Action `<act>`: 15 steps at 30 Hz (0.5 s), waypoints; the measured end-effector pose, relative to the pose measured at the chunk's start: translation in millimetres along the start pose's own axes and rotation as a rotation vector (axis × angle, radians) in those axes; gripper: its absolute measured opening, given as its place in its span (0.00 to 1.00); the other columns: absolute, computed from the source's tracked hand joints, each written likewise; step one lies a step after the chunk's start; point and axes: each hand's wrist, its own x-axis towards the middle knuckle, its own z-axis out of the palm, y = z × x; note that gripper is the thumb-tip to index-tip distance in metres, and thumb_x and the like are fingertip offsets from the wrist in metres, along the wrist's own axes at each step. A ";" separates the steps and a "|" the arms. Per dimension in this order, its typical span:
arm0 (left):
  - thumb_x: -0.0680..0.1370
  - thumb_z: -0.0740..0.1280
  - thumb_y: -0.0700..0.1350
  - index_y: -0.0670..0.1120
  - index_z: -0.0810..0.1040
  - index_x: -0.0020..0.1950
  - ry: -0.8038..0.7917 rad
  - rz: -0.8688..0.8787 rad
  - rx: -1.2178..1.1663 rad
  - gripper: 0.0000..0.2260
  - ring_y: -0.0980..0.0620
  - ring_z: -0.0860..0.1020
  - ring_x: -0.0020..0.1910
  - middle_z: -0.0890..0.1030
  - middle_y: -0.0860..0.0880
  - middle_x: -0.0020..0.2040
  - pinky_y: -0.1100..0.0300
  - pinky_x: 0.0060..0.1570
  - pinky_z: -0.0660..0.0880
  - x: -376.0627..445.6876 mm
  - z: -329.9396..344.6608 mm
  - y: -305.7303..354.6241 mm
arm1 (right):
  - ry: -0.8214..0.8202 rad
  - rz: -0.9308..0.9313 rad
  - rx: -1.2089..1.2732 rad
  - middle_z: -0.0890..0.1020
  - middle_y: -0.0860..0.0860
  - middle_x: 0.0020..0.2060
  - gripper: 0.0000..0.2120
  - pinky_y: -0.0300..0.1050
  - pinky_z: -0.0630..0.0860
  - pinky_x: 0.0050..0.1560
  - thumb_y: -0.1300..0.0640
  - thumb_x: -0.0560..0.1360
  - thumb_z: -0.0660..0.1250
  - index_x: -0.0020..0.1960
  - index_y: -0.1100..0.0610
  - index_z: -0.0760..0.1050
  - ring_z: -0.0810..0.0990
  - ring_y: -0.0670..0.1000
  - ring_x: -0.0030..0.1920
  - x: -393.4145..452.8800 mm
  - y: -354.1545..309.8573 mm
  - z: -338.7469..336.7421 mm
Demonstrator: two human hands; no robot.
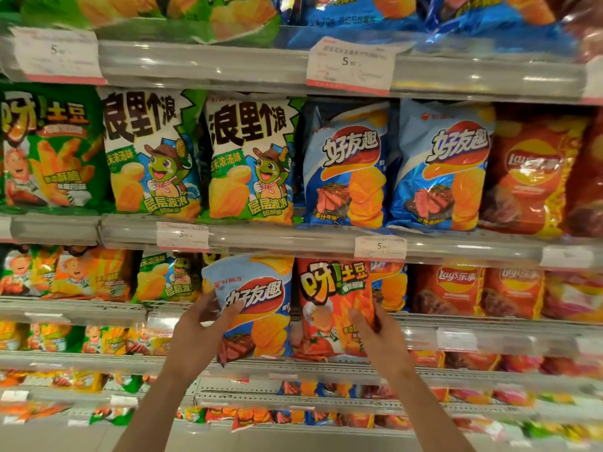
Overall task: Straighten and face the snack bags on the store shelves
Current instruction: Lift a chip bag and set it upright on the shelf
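Across the whole view run the store shelves [293, 238], tier above tier, and most of the work looks done up high: on the middle tier the green, blue and red bags stand upright in a row, fronts out. Lower tiers look more jumbled, though blur hides the detail, so I judge plenty is left down there. At the third tier I hold two bags out in front of the shelf edge. My left hand [199, 324] grips the blue steak-flavour bag [257, 305] at its left edge, thumb on the front and the other fingers curled behind; its long axis runs top to bottom but leans, top tipped left, face toward me. My right hand [375, 327] pinches the red fries bag [336, 308] at its right edge, thumb in front; that one stands nearly upright, front out, just beside the blue one.
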 end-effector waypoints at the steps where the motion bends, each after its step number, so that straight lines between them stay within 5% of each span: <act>1: 0.71 0.73 0.62 0.60 0.83 0.56 -0.013 0.002 0.001 0.15 0.61 0.83 0.48 0.86 0.61 0.49 0.54 0.50 0.80 0.3 7.6 2.1 | 0.013 0.004 -0.009 0.86 0.37 0.40 0.13 0.28 0.75 0.39 0.46 0.80 0.68 0.62 0.49 0.78 0.82 0.35 0.40 -4.2 3.8 -8.3; 6: 0.74 0.70 0.63 0.56 0.81 0.50 -0.083 0.051 0.070 0.14 0.65 0.82 0.41 0.85 0.63 0.42 0.62 0.42 0.75 5.3 49.0 16.1 | 0.065 0.013 -0.036 0.87 0.41 0.46 0.13 0.36 0.80 0.44 0.45 0.80 0.69 0.62 0.46 0.78 0.85 0.41 0.46 -18.8 16.6 -42.2; 10: 0.77 0.67 0.63 0.53 0.80 0.47 -0.038 0.081 0.105 0.14 0.56 0.80 0.31 0.84 0.51 0.36 0.51 0.37 0.76 14.1 66.8 20.1 | 0.122 -0.011 0.025 0.86 0.37 0.44 0.07 0.32 0.78 0.41 0.46 0.80 0.68 0.57 0.44 0.78 0.85 0.39 0.44 -31.3 25.3 -59.5; 15: 0.80 0.68 0.59 0.53 0.77 0.45 0.013 0.161 0.184 0.11 0.55 0.78 0.28 0.80 0.52 0.30 0.61 0.28 0.70 23.5 77.0 23.5 | 0.145 0.028 0.074 0.86 0.38 0.46 0.12 0.32 0.79 0.42 0.45 0.79 0.68 0.61 0.45 0.77 0.85 0.38 0.46 -36.3 31.5 -68.9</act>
